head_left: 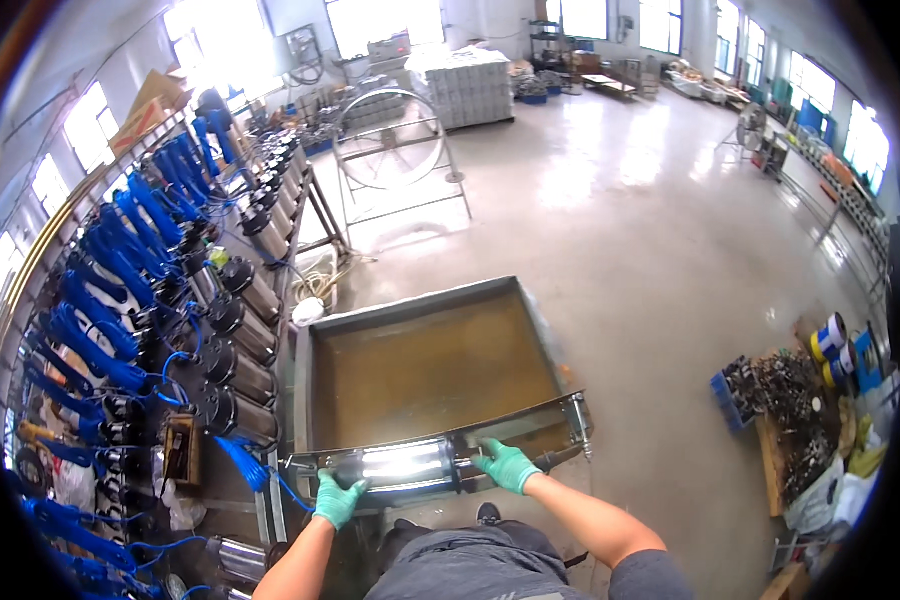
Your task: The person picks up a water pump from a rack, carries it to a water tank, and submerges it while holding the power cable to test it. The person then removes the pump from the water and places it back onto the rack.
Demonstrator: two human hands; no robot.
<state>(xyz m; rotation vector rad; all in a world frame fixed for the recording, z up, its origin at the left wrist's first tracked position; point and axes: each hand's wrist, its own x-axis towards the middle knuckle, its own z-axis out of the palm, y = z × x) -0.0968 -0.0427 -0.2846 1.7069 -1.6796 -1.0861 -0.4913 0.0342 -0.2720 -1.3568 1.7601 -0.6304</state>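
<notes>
Grey shirt (470, 565) comes first. Past it, one shiny tube (402, 466) lies along the near edge of the tank (420, 302) of brown water. Green-gloved left hand (339, 500) touches its left end; right hand (508, 467) is by its right end. I can't tell if either hand's fingers are grasping.

Industrial workshop: broad shiny floor (630, 260), rows of metal cylinders (242, 372), bundled blue cables (95, 335), and a tank (304, 385) of brownish liquid (430, 365)
</notes>
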